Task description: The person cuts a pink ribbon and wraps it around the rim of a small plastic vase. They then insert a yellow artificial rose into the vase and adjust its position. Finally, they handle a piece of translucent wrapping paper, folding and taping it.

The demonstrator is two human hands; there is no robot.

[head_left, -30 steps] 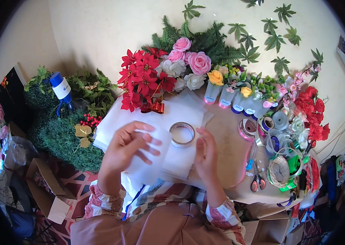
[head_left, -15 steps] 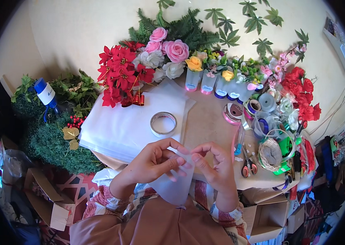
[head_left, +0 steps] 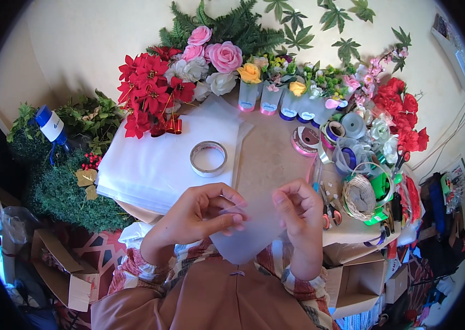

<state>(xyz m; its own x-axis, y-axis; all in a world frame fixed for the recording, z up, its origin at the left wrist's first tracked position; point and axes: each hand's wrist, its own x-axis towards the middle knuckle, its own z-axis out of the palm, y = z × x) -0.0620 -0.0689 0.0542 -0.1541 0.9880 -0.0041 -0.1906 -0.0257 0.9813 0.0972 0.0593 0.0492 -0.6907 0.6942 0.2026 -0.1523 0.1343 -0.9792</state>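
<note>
One translucent sheet (head_left: 246,242) hangs in front of the person at the lower centre of the frame, thin and milky, smooth, coming down to a blunt point over the brown garment (head_left: 210,291); I can see a little of the striped cloth through it. The left hand (head_left: 205,214) has it by its left side, thumb and fingers drawn narrow with the film between them. The right hand (head_left: 300,217) is at its other side, fingers bent inward and close to the thumb; whether they grip anything I cannot tell from here.

Just beyond the left hand, left of centre, a stack of white sheets (head_left: 144,170) covers much of the table, and a roll of tape (head_left: 207,172) lies flat on top of it. Right of centre sit a pink ribbon spool (head_left: 301,148), scissors (head_left: 327,220) and a wicker basket (head_left: 355,202), crowding that side near the right hand. Potted flowers (head_left: 272,100) line the upper centre, with red poinsettias (head_left: 147,91) at upper left and red blooms (head_left: 400,110) at upper right.
</note>
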